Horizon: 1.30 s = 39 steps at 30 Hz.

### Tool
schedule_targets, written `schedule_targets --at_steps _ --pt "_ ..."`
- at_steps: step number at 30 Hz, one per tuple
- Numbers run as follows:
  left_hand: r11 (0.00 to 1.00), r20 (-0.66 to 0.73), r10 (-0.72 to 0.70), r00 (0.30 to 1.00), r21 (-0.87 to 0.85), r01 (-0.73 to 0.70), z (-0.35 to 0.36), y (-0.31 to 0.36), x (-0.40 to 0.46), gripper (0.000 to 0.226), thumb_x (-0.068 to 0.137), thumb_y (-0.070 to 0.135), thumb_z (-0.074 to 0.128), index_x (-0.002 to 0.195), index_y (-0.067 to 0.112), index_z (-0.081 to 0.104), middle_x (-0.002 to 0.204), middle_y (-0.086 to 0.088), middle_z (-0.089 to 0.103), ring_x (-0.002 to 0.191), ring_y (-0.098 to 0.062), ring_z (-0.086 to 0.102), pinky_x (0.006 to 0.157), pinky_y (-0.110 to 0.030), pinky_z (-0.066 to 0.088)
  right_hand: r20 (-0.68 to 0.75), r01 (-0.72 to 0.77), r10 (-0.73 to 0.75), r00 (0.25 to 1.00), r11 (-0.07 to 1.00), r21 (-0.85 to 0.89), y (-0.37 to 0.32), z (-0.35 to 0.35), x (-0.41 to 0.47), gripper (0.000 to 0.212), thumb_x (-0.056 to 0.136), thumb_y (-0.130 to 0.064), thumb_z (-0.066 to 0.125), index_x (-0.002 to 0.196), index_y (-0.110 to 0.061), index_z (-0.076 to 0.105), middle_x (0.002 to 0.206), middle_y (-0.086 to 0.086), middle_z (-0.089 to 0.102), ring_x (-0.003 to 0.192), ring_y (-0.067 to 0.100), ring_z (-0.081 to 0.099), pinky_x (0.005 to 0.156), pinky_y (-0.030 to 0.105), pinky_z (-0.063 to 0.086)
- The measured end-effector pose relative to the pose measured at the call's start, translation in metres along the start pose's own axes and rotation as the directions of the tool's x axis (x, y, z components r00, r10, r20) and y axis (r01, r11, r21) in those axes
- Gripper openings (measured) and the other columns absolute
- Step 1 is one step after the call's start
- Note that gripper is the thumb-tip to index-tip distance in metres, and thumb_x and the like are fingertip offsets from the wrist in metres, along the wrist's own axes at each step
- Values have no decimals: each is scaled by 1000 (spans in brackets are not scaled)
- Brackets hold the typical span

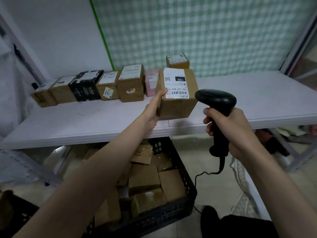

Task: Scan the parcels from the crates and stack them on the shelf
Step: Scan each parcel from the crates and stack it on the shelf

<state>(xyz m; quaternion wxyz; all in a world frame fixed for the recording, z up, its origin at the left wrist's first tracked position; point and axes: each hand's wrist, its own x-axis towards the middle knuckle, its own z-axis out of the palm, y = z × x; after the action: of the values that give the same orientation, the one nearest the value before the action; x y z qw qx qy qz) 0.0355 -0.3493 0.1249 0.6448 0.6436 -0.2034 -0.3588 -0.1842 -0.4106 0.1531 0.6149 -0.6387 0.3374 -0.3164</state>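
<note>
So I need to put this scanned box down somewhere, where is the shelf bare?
The shelf is bare right of the held box, out to its right end, and along the front edge before the parcel row. The back left is crowded with that row. One small box sits at the back, behind the held one.

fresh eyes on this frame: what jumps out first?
The cardboard box held up at centre by the left hand, its white label facing the camera, with the black scanner gripped in the right hand just to its right. Behind, a row of parcels lines the back left of the white shelf. Below the shelf, a black crate full of more boxes.
</note>
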Motion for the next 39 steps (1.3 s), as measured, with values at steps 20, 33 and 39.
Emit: schedule_targets --at_steps 20,33,39 --pt "981 -196 -165 967 72 182 26 25 75 56 90 65 63 117 16 66 71 2 65 62 -7 51 41 -15 38 17 -23 24 1000 998 -52 10 1 10 10 91 -17 68 86 -9 69 68 1 69 52 13 60 57 28 48" --pt "943 -348 -31 937 300 143 -95 -32 -4 33 93 38 63 98 6 70 81 -8 65 66 -22 55 66 -32 49 232 -48 80 969 989 -139 31 53 -26 12 91 -16 66 85 -6 69 67 1 68 56 16 61 55 29 48" --pt "927 -381 -96 920 302 222 -156 -76 -73 28 100 21 54 100 3 76 98 -12 78 82 -18 71 80 -28 59 348 -52 118 930 979 -195 47 90 -50 14 93 -16 65 84 -7 68 65 1 66 51 11 60 50 22 47"
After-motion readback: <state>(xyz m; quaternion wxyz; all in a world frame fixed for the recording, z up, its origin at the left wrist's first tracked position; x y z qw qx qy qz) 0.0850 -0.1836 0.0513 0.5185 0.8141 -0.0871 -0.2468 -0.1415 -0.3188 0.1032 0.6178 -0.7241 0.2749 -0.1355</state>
